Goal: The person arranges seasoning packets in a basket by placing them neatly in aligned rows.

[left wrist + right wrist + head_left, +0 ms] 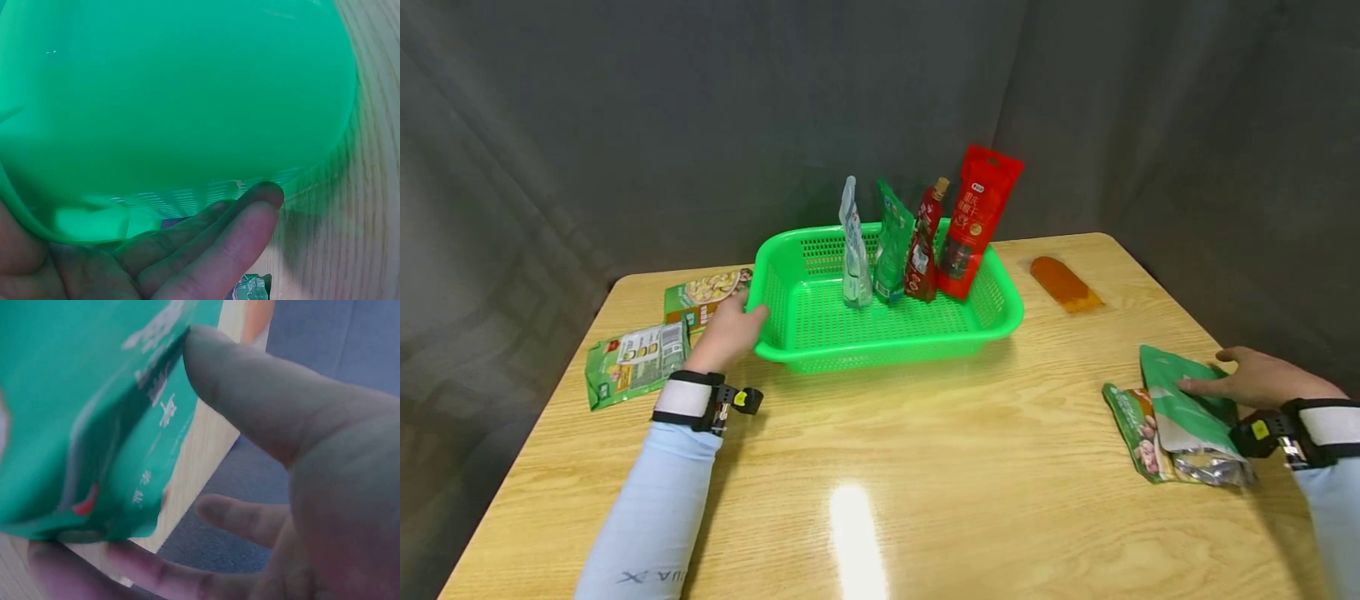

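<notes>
Reaching to both sides of a pale wooden desk (925,433), a person in light blue sleeves (655,508) has each hand on something different. The left hand (722,333) grips the left end of a green basket (880,353), its thumb at the rim and its fingers along the outer wall. The basket stands toward the back of the desk, with four packages upright or leaning inside it: a clear and white pouch (855,250), a slim green pouch (892,246), a dark red pouch with a tan cap (922,250) and, tilted rightward, a tall red packet (981,208). At the right edge of the desk, the right hand (1273,379) pinches a green-and-silver pouch (1187,408), thumb denting the front and fingertips underneath, while another finger extends apart from it. That pouch overlaps a green and orange packet (1135,429) lying on the desk. Beside the left hand are two flat packets, a food-picture packet (711,287) partly hidden by the hand and, nearer, a barcoded packet (636,362). An orange-brown packet (1063,283) lies right of the basket, and dark grey cloth (737,117) hangs behind.
</notes>
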A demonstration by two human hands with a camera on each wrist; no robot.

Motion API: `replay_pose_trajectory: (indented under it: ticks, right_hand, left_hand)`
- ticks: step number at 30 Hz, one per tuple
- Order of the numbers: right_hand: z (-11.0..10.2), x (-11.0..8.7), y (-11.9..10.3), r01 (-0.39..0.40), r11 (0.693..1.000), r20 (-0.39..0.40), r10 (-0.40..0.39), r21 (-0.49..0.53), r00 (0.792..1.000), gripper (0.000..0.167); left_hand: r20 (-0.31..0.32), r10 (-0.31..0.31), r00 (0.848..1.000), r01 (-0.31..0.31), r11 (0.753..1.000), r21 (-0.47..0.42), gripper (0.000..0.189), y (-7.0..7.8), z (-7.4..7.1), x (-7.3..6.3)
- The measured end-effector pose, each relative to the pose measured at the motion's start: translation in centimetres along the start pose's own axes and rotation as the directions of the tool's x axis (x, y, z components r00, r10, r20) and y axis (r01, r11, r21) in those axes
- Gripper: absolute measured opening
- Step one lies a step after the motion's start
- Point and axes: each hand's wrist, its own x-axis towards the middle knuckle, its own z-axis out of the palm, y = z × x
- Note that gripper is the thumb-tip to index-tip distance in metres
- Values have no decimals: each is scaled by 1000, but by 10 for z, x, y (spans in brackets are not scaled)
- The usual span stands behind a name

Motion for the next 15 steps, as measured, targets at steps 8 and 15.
replay_pose_trajectory:
  ticks: [8,15]
  right_hand:
    - [9,7,-5,-51,934,92,20,354,996,125]
    - [3,16,-19,56,953,223,-126,297,967,107]
  left_hand:
    - [5,-3,1000,3,1000,-11,59,-2,1,0]
    - [10,1,1000,-1,1000,-20,59,-4,0,2]
